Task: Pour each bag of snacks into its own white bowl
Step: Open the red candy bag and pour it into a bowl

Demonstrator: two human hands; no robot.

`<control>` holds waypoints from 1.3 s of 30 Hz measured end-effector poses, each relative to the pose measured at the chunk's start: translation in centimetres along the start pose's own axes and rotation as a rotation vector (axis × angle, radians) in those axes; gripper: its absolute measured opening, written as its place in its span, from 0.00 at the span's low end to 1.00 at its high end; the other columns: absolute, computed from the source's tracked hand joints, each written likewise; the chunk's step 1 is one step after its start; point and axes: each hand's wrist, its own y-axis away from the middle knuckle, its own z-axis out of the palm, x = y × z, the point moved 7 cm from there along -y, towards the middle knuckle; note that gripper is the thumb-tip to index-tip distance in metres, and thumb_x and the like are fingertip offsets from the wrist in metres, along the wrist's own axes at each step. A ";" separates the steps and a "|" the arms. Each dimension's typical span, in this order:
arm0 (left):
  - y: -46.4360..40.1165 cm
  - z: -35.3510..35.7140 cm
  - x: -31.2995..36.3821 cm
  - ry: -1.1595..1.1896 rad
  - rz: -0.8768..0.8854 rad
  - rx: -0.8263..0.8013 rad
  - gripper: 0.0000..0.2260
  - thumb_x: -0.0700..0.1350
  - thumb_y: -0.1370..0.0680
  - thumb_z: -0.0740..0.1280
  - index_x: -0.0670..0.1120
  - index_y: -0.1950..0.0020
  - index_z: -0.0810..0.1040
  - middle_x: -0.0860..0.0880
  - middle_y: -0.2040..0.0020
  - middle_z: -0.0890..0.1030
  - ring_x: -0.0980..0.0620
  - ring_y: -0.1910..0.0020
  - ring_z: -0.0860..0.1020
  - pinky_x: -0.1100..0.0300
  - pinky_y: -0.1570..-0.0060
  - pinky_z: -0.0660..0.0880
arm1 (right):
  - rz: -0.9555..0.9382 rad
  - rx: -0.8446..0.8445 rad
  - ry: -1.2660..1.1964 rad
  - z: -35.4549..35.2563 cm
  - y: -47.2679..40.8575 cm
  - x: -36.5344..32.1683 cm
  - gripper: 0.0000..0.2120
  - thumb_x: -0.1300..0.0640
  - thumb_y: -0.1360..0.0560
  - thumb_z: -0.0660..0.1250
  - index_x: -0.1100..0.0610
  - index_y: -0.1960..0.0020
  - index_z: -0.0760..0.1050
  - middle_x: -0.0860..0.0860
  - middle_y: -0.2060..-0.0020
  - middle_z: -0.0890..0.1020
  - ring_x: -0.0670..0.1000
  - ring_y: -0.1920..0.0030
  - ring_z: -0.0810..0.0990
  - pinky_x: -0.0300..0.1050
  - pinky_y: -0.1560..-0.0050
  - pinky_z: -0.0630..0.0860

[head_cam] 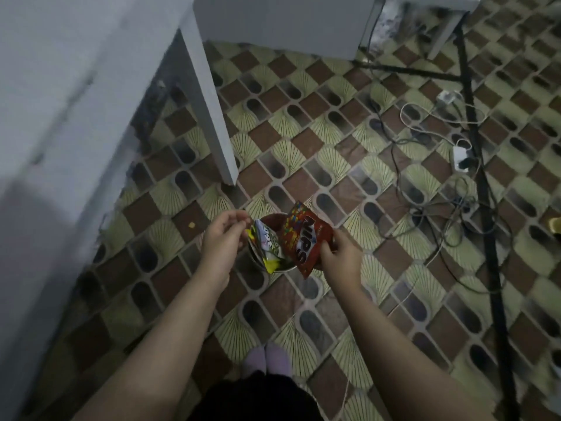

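My left hand point(223, 238) pinches the top edge of a white, green and yellow snack bag point(267, 247). In my right hand point(335, 253) I hold a red Nips bag point(299, 238) by its lower right side, tilted. Both bags hang over a small round bowl point(273, 220) on the patterned floor, and they hide most of it. Only the bowl's far rim and a bit of its near edge show. I cannot tell whether the bags are torn open or what the bowl contains.
A white table point(60, 86) stands at the left, its leg point(212, 117) reaching the floor just behind the bowl. Cables and power adapters point(455, 153) lie at the right, with a black stand pole point(482, 177). A yellow crumb point(192, 225) lies left of the bowl.
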 end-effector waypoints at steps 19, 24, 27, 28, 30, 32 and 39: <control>-14.6 4.3 -20.4 -0.025 -0.031 -0.011 0.07 0.39 0.20 0.64 0.49 0.47 0.79 0.49 0.49 0.81 0.55 0.55 0.78 0.64 0.59 0.73 | -0.141 -0.097 0.423 18.9 -12.5 18.1 0.19 0.47 0.20 0.63 0.52 0.32 0.73 0.50 0.46 0.83 0.54 0.49 0.83 0.51 0.54 0.82; -10.6 4.0 -14.8 -0.008 -0.019 -0.038 0.07 0.40 0.20 0.63 0.49 0.46 0.79 0.50 0.49 0.81 0.54 0.54 0.78 0.63 0.60 0.72 | -0.174 -0.017 0.207 14.0 -8.3 11.0 0.12 0.54 0.19 0.61 0.55 0.39 0.78 0.49 0.49 0.84 0.49 0.51 0.81 0.43 0.55 0.76; -7.1 3.9 -9.6 0.035 0.009 -0.053 0.07 0.40 0.20 0.62 0.49 0.48 0.79 0.51 0.52 0.81 0.56 0.58 0.78 0.67 0.64 0.72 | -0.233 0.028 0.054 9.8 -5.0 4.2 0.09 0.55 0.19 0.61 0.54 0.44 0.79 0.44 0.54 0.83 0.42 0.54 0.80 0.40 0.54 0.76; -5.9 3.7 -7.5 0.051 0.025 -0.051 0.07 0.40 0.19 0.62 0.49 0.49 0.79 0.52 0.54 0.81 0.57 0.59 0.78 0.67 0.65 0.72 | -0.260 0.041 0.013 8.3 -3.9 1.7 0.08 0.56 0.19 0.61 0.55 0.46 0.79 0.41 0.57 0.82 0.38 0.56 0.78 0.35 0.56 0.74; -3.4 3.2 -3.1 0.085 0.070 -0.040 0.08 0.41 0.19 0.61 0.49 0.50 0.79 0.52 0.55 0.81 0.58 0.61 0.77 0.67 0.64 0.72 | -0.332 0.077 -0.062 4.8 -1.5 -3.7 0.07 0.59 0.18 0.61 0.55 0.50 0.79 0.38 0.62 0.79 0.33 0.58 0.77 0.26 0.61 0.68; -0.7 2.3 1.8 0.106 0.133 -0.044 0.08 0.42 0.18 0.60 0.50 0.51 0.79 0.53 0.56 0.81 0.57 0.60 0.77 0.64 0.60 0.73 | -0.399 0.090 -0.154 1.7 1.0 -8.9 0.08 0.59 0.18 0.61 0.56 0.52 0.78 0.42 0.64 0.79 0.36 0.60 0.78 0.27 0.63 0.69; 11.0 -5.8 20.2 0.152 0.434 -0.013 0.10 0.41 0.18 0.60 0.53 0.52 0.79 0.54 0.57 0.82 0.58 0.60 0.78 0.61 0.57 0.75 | -0.647 -0.074 -0.444 -5.2 11.5 -28.4 0.13 0.51 0.17 0.58 0.54 0.57 0.74 0.54 0.66 0.77 0.57 0.67 0.76 0.62 0.68 0.74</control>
